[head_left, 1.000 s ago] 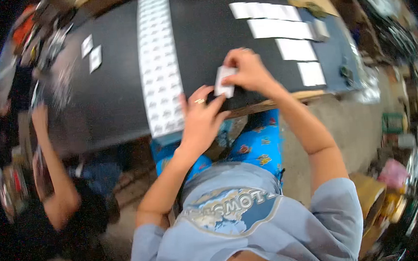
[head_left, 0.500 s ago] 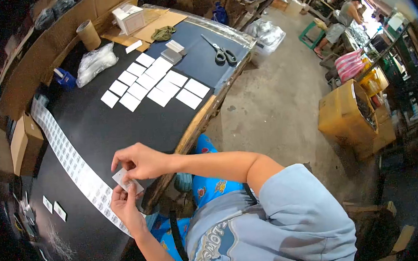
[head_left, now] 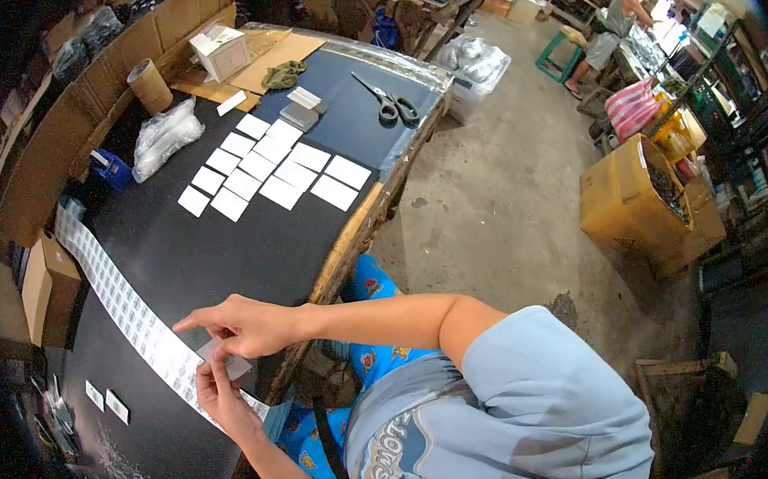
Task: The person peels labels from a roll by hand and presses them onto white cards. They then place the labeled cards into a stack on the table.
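Note:
Both my hands meet over the near edge of the black table, around a small white card (head_left: 238,368). My left hand (head_left: 222,400) pinches the card from below, its fingertips pointing up. My right hand (head_left: 255,325) comes in from the right with its thumb and curled fingers on the card, while the index finger points out to the left over a long strip of printed labels (head_left: 130,303). Part of the card is covered by my fingers. The label strip runs from the far left of the table to beneath my left hand.
White cards (head_left: 279,192) lie in rows farther back, beside a small grey stack (head_left: 299,115) and black scissors (head_left: 386,101). Two cards with printed labels (head_left: 117,406) lie at left. A plastic bag (head_left: 166,137), cardboard tube (head_left: 150,87) and white box (head_left: 220,52) stand behind. A person (head_left: 625,18) works far off.
Both hands have moved slightly down. My right index finger has straightened away from the card and reaches left over the label strip. The view has shifted a little.

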Tool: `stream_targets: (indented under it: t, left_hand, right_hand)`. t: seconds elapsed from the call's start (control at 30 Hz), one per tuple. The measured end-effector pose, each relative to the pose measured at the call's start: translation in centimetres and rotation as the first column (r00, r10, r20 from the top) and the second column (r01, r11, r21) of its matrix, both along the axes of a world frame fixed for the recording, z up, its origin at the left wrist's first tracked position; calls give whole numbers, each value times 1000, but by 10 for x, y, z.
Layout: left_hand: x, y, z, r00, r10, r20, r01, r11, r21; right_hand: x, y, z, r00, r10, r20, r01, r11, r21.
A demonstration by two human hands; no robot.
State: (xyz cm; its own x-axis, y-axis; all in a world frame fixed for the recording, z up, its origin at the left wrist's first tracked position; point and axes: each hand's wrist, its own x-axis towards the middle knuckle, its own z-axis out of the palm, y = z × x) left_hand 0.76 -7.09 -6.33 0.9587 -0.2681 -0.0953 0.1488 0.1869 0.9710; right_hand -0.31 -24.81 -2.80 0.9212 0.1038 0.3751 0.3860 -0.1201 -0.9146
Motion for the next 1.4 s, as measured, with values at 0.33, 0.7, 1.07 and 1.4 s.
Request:
stream_targets:
  t: [0.33,0.7,1.07,1.4]
  left_hand:
    - [-4,1,8,932,24,361,-76,989,130]
    - [-10,-3,9,974,129,188,-144,987,68]
    - [-3,23,16,998,54,32,-60,971,231]
    - [57,92,15,958,278,-74,-273,960,67]
  right_hand:
    - [-5,11,0,1000,19,-19,-18,1000,15]
    - [-4,18,-3,993,-106,49,103,992,67]
    - [16,3,-17,929,-280,241,277,960,47]
    - [18,-33,-73,900,-376,221,433,829,-353]
